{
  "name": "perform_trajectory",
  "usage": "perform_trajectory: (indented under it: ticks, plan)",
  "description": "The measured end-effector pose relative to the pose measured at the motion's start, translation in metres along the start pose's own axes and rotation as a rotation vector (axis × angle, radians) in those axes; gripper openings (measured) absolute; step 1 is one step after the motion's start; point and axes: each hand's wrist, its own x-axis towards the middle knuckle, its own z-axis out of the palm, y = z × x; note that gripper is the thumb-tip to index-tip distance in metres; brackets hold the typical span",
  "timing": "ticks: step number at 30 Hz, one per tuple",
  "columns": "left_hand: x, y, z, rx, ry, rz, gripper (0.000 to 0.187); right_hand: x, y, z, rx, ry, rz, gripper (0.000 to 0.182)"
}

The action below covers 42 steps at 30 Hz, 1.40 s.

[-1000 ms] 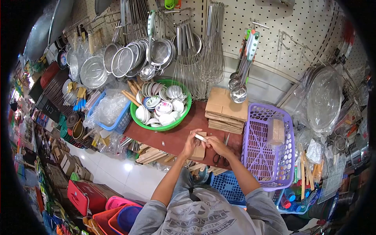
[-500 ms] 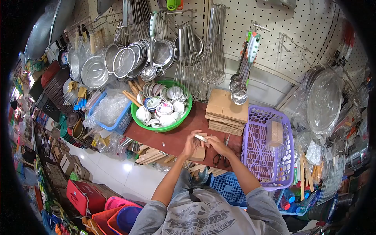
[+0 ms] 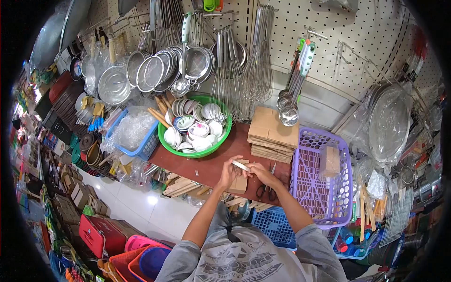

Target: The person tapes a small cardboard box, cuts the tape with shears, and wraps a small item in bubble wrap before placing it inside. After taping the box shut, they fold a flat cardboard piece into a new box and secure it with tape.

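Pale pegboard (image 3: 347,37) dotted with dark holes backs this crowded shop corner, hung with shiny wire whisks (image 3: 258,70) and round metal mesh strainers (image 3: 151,74). Below it, on a smooth reddish-brown tabletop (image 3: 211,165), I see the person at work.

One slim, white, rounded flat piece (image 3: 241,166) sits up between the two hands, above the table's near edge. The person's left hand (image 3: 227,175) has its fingers and thumb closed narrowly around the left part of it; the right hand (image 3: 259,172) has its fingers bunched at the other end, though whether they pinch it or merely touch it I cannot tell. The piece tilts down toward the right hand and shows mostly its pale, plain edge; its face is too small to make out.

Just under the hands lies a matte brown cardboard piece (image 3: 238,184), and near the right forearm, dark-handled metal scissors (image 3: 266,192). Beyond rises a layered stack of flat brown cardboard (image 3: 271,124), beside a purple latticed plastic basket (image 3: 310,190). Farther left, a glossy green plastic basin (image 3: 217,147) is heaped with small white bowls (image 3: 199,129), some flower-patterned.
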Motion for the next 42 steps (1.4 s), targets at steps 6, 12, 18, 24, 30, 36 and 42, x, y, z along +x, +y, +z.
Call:
perform_trajectory:
  ticks: [6, 12, 18, 24, 30, 36, 42]
  plan:
    - [0.002, -0.005, -0.001, 0.213, 0.021, 0.004, 0.060, -0.005, 0.005, 0.001, -0.034, 0.061, 0.107, 0.033]
    - [0.003, -0.007, -0.010, 0.052, 0.033, -0.042, 0.057, -0.003, -0.002, 0.001, -0.021, 0.009, 0.104, 0.032]
    - [0.003, -0.001, -0.006, 0.077, -0.018, -0.016, 0.056, -0.004, -0.012, 0.001, -0.068, 0.019, 0.057, 0.034]
    - [0.005, -0.008, -0.008, 0.148, 0.051, -0.005, 0.059, -0.001, -0.001, 0.000, -0.047, 0.051, 0.037, 0.035]
    - [0.004, -0.001, -0.009, 0.020, 0.001, -0.047, 0.057, 0.000, -0.018, 0.006, -0.049, 0.020, 0.065, 0.034]
    - [0.006, -0.012, -0.009, 0.238, 0.049, 0.027, 0.058, 0.001, -0.001, -0.003, -0.090, 0.004, 0.097, 0.035]
    - [0.005, -0.006, -0.012, 0.088, 0.008, -0.028, 0.059, 0.001, -0.011, 0.006, -0.019, -0.010, 0.096, 0.033]
